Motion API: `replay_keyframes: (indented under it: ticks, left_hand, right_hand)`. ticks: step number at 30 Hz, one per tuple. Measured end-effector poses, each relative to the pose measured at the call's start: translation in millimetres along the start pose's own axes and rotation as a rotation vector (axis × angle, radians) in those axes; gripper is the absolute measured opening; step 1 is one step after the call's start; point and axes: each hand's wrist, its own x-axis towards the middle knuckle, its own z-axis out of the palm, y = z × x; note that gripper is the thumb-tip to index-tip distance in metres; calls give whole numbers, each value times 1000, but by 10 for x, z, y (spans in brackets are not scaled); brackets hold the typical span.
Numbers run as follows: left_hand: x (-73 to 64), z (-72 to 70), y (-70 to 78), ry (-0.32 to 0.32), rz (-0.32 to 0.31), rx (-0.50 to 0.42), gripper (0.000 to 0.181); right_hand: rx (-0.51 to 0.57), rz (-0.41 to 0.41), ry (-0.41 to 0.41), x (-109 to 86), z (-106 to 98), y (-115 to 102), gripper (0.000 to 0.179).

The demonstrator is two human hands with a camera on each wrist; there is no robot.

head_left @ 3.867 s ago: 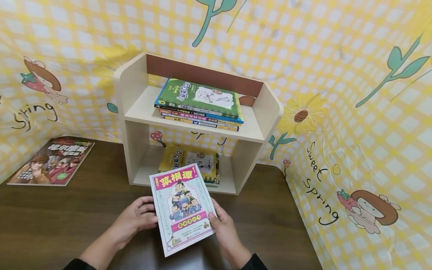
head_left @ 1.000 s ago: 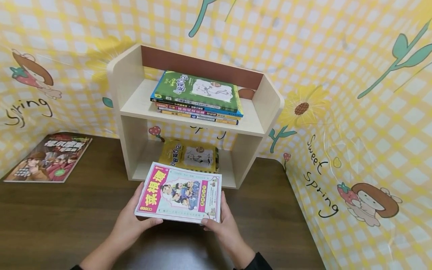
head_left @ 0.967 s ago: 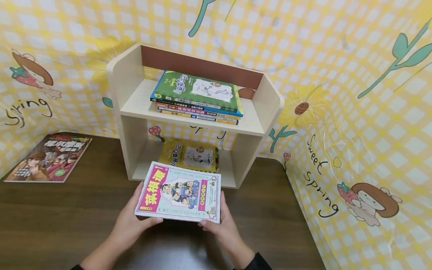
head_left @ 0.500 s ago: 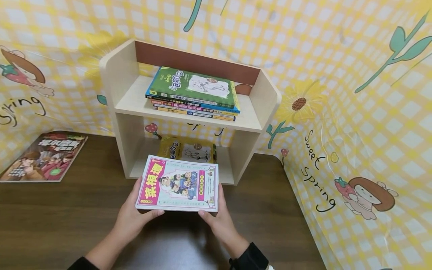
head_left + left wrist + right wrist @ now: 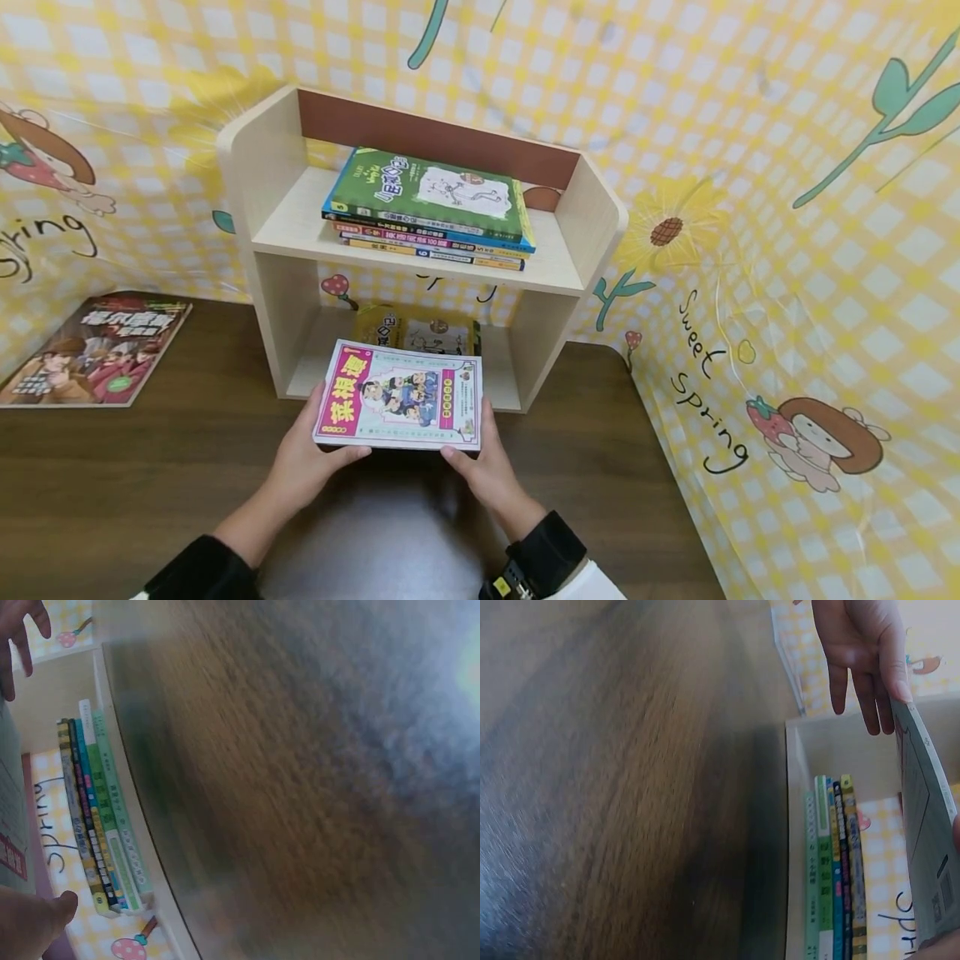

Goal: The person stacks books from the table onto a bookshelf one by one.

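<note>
Both hands hold a comic-style paperback book [image 5: 397,396], pink and pale blue with yellow lettering, level in front of the bookshelf's lower opening. The left hand [image 5: 303,458] grips its left end, thumb at the near edge; the right hand [image 5: 491,471] grips the right end likewise. In the right wrist view the book's underside [image 5: 926,840] shows, with the left hand's thumb at its edge. Behind it a yellow book [image 5: 420,329] tops the lower shelf's stack [image 5: 101,810], partly hidden by the held book.
The pale two-tier bookshelf [image 5: 273,325] stands at the back of the dark wooden table [image 5: 600,500]. Its upper shelf carries a stack of several books under a green book [image 5: 431,196]. Another book [image 5: 93,350] lies at the far left. Yellow checked cloth [image 5: 810,275] surrounds the table.
The book has turned from upright to sideways, now gripped at both ends instead of mainly by the right hand. Over the last second it moves slightly forward, toward the lower shelf.
</note>
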Motion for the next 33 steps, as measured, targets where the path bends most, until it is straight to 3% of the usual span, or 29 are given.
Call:
replay_keyframes:
  ticks: [11,20,26,33]
  left_hand:
    - [211,-4,-148,-37,-42,-18,108]
    - [324,-3,-244,-76,-99,-41,105]
    - [380,22,-308,-93,-100,-59,101]
    - [529,33,-369,-76,-64,7,98]
  right_hand:
    - [-34,56,2,274,-3,98,93]
    - [-29,81,11,390,4,217,93]
    - [-130,104,47,432,2,301,94]
    - [-236,114,81,491,20,312,91]
